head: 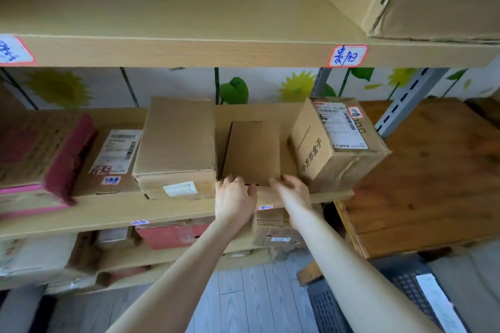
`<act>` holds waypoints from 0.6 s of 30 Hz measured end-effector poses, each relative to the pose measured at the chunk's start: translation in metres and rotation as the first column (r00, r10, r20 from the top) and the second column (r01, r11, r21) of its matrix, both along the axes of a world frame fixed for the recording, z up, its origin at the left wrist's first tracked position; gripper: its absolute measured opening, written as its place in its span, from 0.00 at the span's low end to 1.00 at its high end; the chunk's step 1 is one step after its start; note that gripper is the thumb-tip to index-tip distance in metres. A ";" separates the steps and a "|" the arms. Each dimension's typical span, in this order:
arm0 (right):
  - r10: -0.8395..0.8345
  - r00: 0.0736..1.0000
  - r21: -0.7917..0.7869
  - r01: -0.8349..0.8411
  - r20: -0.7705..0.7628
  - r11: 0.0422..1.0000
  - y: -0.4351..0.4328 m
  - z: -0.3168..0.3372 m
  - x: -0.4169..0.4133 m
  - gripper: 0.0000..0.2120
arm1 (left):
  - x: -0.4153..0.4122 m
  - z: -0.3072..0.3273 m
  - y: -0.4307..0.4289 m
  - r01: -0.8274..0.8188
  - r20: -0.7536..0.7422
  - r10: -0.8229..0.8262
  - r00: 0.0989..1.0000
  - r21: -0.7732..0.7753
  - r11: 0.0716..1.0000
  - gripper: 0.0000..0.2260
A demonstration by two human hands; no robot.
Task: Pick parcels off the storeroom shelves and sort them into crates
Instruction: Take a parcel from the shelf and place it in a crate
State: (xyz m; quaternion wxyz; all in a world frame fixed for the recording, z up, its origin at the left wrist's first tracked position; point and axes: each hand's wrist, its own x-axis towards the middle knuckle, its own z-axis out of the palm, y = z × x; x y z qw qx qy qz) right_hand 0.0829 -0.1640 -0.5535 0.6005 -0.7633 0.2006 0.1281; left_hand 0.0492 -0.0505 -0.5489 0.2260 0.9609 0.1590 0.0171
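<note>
The small plain brown cardboard parcel, at the shelf front edge, is flanked by 2 hands: left hand, right hand, fingers spread, not yet closed.

Parcel storeroom: wooden shelves stacked with cardboard parcels bearing shipping labels, handwritten tags on shelf edges (red-bordered stickers), dark plastic crate on the grey plank floor.
</note>
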 end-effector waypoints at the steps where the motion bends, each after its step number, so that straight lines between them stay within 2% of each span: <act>1: -0.014 1.000 0.050 0.015 -0.017 0.999 0.002 0.003 -0.003 0.24 | -0.001 0.000 0.001 0.008 -0.001 -0.008 1.000 0.000 1.000 0.16; 3: -0.088 0.996 0.150 0.089 -0.015 0.985 0.005 0.009 -0.005 0.20 | -0.003 0.003 0.003 0.016 0.005 -0.016 1.000 -0.059 0.998 0.17; 4: -0.147 0.989 0.169 0.143 0.012 0.975 0.005 0.012 -0.005 0.18 | -0.005 0.006 0.004 0.019 0.040 -0.014 0.999 -0.140 0.990 0.16; 6: -0.262 0.963 0.212 0.244 0.065 0.946 0.000 0.019 -0.003 0.14 | -0.009 0.014 0.004 0.040 0.239 0.045 0.970 -0.338 0.940 0.14; 8: -0.357 0.931 0.322 0.318 0.069 0.892 -0.006 0.025 -0.004 0.09 | -0.018 0.024 0.003 0.052 0.468 0.229 0.854 -0.515 0.856 0.10; 10: -0.421 0.907 0.473 0.369 0.004 0.800 -0.012 0.029 -0.007 0.05 | -0.024 0.035 0.003 0.048 0.524 0.445 0.726 -0.684 0.728 0.10; 12: -0.359 0.925 0.607 0.356 -0.122 0.711 -0.015 0.033 -0.012 0.05 | -0.022 0.044 0.006 0.043 0.447 0.548 0.707 -0.801 0.598 0.10; 13: -0.268 0.943 0.664 0.330 -0.197 0.671 -0.015 0.036 -0.015 0.05 | -0.017 0.047 0.008 0.016 0.357 0.546 0.758 -0.847 0.532 0.09; 15: 0.006 0.953 0.751 0.234 -0.303 0.617 -0.017 0.042 -0.023 0.10 | -0.007 0.053 0.012 -0.085 0.077 0.418 0.905 -0.931 0.355 0.13; 16: 0.153 0.938 0.773 0.156 -0.311 0.615 -0.020 0.044 -0.025 0.12 | -0.004 0.055 0.014 -0.123 -0.044 0.313 0.949 -0.963 0.238 0.14; 18: 0.347 0.897 0.775 -0.009 -0.272 0.632 -0.025 0.046 -0.026 0.14 | -0.003 0.054 0.015 -0.121 -0.117 0.173 0.978 -0.993 0.016 0.14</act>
